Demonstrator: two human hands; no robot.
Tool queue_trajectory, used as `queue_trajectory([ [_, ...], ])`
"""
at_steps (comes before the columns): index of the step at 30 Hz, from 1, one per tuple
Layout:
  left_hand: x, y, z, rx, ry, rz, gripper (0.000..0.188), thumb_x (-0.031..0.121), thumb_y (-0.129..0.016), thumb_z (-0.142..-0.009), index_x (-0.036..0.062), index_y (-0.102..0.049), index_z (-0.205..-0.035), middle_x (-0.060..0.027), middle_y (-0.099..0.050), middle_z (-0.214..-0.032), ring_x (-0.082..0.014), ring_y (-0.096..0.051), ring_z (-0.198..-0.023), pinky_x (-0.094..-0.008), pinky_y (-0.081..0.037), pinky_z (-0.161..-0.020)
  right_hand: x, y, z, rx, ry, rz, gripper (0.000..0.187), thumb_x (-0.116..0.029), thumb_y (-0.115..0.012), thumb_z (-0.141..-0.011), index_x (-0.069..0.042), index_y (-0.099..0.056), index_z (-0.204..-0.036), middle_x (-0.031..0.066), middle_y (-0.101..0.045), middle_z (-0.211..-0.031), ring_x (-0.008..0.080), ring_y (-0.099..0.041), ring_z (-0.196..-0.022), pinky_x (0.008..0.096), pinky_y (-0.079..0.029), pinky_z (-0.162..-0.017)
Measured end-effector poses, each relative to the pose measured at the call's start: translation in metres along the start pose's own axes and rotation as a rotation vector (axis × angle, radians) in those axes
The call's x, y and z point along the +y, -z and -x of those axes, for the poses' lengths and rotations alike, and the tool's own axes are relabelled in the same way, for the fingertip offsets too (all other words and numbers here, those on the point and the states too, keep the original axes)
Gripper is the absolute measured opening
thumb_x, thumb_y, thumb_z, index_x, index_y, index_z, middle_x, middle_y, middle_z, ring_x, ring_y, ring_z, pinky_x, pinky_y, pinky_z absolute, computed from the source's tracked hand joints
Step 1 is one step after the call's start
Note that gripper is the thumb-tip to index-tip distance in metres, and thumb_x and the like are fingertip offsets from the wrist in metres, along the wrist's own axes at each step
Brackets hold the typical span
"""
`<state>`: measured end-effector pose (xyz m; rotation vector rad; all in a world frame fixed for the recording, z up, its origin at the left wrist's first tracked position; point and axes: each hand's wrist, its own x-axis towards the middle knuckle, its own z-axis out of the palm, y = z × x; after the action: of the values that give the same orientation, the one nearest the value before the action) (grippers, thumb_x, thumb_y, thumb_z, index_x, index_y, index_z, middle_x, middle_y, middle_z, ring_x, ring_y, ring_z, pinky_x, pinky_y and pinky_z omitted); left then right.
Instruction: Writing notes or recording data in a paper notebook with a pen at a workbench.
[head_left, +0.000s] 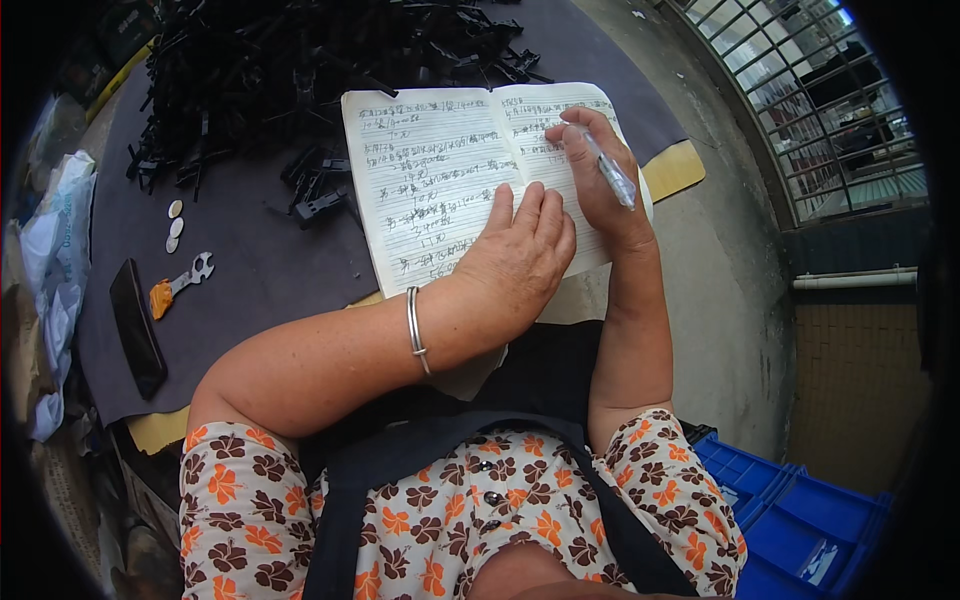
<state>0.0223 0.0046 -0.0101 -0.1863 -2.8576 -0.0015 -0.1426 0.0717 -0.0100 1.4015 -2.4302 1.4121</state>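
An open lined notebook with handwriting on both pages lies in front of me at the table's near edge. My left hand rests palm down across its lower middle, fingers extended over the paper; a silver bangle circles that wrist. Over the right page, my right hand grips a clear-barrelled pen between thumb and fingers. The pen slants, its back end toward my wrist. Whether its tip touches the paper I cannot tell.
Black plastic parts are heaped on the dark table cover. To the left lie several coin-like discs, a wrench with an orange-wrapped handle and a black phone-like slab. Blue crates stand lower right; a barred window is upper right.
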Motion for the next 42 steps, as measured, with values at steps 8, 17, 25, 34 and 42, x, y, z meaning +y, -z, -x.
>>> queue_trajectory([
  [8, -0.0001, 0.0005, 0.0003, -0.003, -0.001, -0.001, 0.062, 0.025, -0.061, -0.080, -0.0113, -0.045, -0.128, -0.0298, -0.043, -0.133, -0.0420, -0.040, -0.129, -0.0569, -0.031, -0.105, 0.0040, 0.0010, 0.0001, -0.026, 0.044, 0.106, 0.030, -0.027, -0.049, -0.098, -0.004, -0.056, -0.116, 0.0127, -0.070, -0.099, 0.0205, -0.065, -0.094, 0.0315, -0.049, -0.085],
  [17, 0.0006, -0.0008, 0.0000, 0.001, 0.000, 0.009, 0.064, 0.027, -0.062, -0.080, -0.0113, -0.045, -0.128, -0.0299, -0.043, -0.133, -0.0423, -0.040, -0.129, -0.0572, -0.031, -0.105, 0.0009, 0.0002, 0.0004, 0.005, 0.005, -0.005, 0.033, -0.030, -0.054, -0.093, -0.001, -0.060, -0.108, 0.0176, -0.065, -0.102, 0.0346, -0.060, -0.096, 0.0412, -0.045, -0.087],
  [25, 0.0005, -0.0013, -0.0002, 0.006, 0.005, 0.006, 0.063, 0.027, -0.062, -0.080, -0.0109, -0.045, -0.128, -0.0299, -0.043, -0.134, -0.0424, -0.040, -0.129, -0.0571, -0.031, -0.105, -0.0007, 0.0004, 0.0003, 0.010, 0.010, 0.009, 0.032, -0.030, -0.054, -0.093, -0.001, -0.059, -0.107, 0.0178, -0.065, -0.101, 0.0349, -0.060, -0.095, 0.0412, -0.045, -0.088],
  [34, -0.0004, -0.0004, 0.0004, -0.007, -0.008, -0.005, 0.063, 0.026, -0.062, -0.080, -0.0113, -0.045, -0.128, -0.0302, -0.043, -0.133, -0.0424, -0.041, -0.128, -0.0572, -0.032, -0.104, 0.0009, -0.0004, 0.0003, 0.004, 0.006, 0.005, 0.032, -0.030, -0.054, -0.094, -0.001, -0.059, -0.108, 0.0175, -0.065, -0.102, 0.0347, -0.060, -0.097, 0.0414, -0.044, -0.088],
  [42, 0.0001, -0.0014, -0.0002, 0.006, 0.000, 0.001, 0.062, 0.025, -0.061, -0.081, -0.0114, -0.044, -0.128, -0.0301, -0.043, -0.134, -0.0423, -0.041, -0.129, -0.0570, -0.031, -0.105, -0.0009, 0.0003, 0.0004, 0.004, 0.009, -0.018, 0.031, -0.029, -0.054, -0.094, -0.001, -0.059, -0.108, 0.0167, -0.066, -0.100, 0.0338, -0.061, -0.095, 0.0405, -0.045, -0.087],
])
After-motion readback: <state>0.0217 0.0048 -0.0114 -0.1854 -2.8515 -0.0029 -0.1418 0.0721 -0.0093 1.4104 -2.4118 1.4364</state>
